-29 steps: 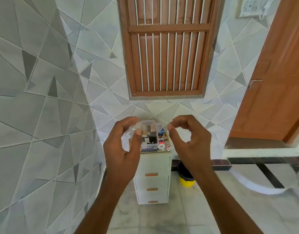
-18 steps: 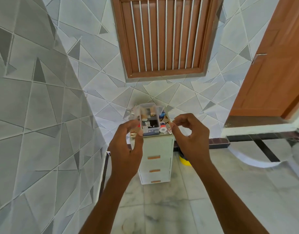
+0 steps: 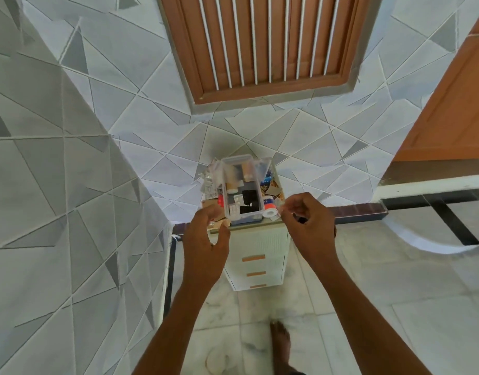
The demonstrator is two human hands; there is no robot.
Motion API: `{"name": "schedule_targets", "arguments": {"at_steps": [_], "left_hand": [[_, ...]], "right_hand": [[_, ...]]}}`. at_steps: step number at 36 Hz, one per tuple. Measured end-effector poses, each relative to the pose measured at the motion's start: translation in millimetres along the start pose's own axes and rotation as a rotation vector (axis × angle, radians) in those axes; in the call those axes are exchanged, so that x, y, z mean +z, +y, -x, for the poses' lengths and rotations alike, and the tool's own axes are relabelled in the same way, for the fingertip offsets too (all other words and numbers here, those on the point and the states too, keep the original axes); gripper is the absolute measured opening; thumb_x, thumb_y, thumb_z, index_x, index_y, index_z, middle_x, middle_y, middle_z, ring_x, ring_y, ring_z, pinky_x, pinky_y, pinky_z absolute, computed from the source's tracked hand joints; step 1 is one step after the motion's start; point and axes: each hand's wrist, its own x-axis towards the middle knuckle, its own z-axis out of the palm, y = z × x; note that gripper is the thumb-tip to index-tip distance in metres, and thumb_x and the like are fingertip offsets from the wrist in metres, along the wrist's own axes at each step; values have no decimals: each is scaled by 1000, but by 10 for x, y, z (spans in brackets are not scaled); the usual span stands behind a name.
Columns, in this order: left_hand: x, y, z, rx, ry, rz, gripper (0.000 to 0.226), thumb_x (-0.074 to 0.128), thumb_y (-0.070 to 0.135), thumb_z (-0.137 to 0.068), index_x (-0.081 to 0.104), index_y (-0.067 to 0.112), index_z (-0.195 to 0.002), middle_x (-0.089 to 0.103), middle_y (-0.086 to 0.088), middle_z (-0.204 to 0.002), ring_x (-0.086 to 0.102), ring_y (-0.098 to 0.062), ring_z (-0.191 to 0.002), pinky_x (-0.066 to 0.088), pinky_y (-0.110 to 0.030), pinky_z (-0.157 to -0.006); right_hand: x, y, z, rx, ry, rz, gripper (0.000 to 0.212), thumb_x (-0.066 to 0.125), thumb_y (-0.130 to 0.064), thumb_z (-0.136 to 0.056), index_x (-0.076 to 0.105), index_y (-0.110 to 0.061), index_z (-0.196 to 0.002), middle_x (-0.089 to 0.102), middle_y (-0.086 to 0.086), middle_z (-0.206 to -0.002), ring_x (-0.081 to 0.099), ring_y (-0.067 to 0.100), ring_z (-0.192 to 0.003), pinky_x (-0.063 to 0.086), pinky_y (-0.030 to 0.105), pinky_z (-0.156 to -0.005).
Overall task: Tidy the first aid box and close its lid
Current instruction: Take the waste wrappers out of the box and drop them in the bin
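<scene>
Clear plastic first aid box on drawer unit top, front edge: light, stiff, slick; grip side walls. Left hand loosely curled, empty; right hand pinches sth small, unclear.

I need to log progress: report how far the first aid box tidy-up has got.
Done: several supplies sit inside the clear box on the drawer unit. In hand: the right hand pinches a small clear item; the left hand hovers empty. Left: a tape roll and wrappers lie outside, lid unclosed.
</scene>
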Motion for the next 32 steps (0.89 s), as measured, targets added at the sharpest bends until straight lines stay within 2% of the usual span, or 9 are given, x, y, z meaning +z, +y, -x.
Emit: {"name": "schedule_targets", "arguments": {"at_steps": [3,6,11,15,18,25,28,30,32], "left_hand": [[216,-243,-267,-55,-45,-64,33,67,23,-92,58,15,-123,65,-1,-125,63,-18,-106,46,1,-76],[417,-515,-562,-124,-41,-99,36,71,22,-88,60,12,-122,66,1,-120,62,-11,-99,50,-16,-87],[627,-974,-960,-224,-65,-88,33,71,4,-87,58,2,-117,69,-8,-109,63,10,-91,45,2,-77],[749,-1165,-1291,-296,-43,-117,26,69,11,-90,55,25,-107,67,6,-99,63,3,-82,46,2,-67],[870,-1331,-1527,-357,-87,-146,16,67,15,-91,59,21,-104,64,10,-94,60,3,-78,48,-2,-60],[1120,-1735,-2132,-457,-122,-151,32,68,32,-91,59,19,-119,66,1,-114,67,-19,-95,54,-18,-72],[1224,-1852,-2383,-476,-109,-135,41,69,39,-90,56,21,-124,66,2,-121,67,-17,-97,57,-23,-75],[1283,-1904,-2513,-493,-115,-149,44,68,40,-91,54,20,-127,63,4,-121,60,-12,-104,49,-27,-86],[1336,-1944,-2626,-536,-116,-163,48,69,42,-88,52,19,-127,60,3,-119,58,-13,-105,46,-28,-84]], "right_hand": [[128,198,-321,67,-16,15,12,74,-28,-89,67,-23,-96,66,-21,-85,67,1,-84,47,3,-71],[276,444,-652,106,-48,29,12,75,-22,-88,65,-25,-91,67,-18,-83,68,4,-82,52,10,-73],[529,872,-1129,137,-131,96,11,76,-24,-88,66,-20,-91,69,-13,-82,68,4,-80,54,13,-74],[746,1085,-1411,164,-180,158,12,75,-22,-87,63,-25,-86,68,-16,-80,67,4,-81,51,8,-71],[895,1194,-1602,224,-208,201,14,72,-19,-87,62,-28,-83,68,-17,-80,66,-1,-80,49,8,-70],[1248,1372,-1983,324,-226,262,10,69,-18,-86,63,-24,-81,70,-7,-78,67,8,-78,58,29,-78],[1404,1413,-2122,398,-197,320,11,69,-21,-83,63,-15,-77,68,0,-71,66,17,-71,58,37,-75],[1496,1425,-2215,440,-175,351,22,68,-21,-85,62,-2,-78,66,11,-67,61,25,-62,53,37,-69],[1596,1449,-2312,494,-158,369,27,69,-27,-87,61,-1,-80,65,8,-66,63,25,-63,50,34,-66]]}}
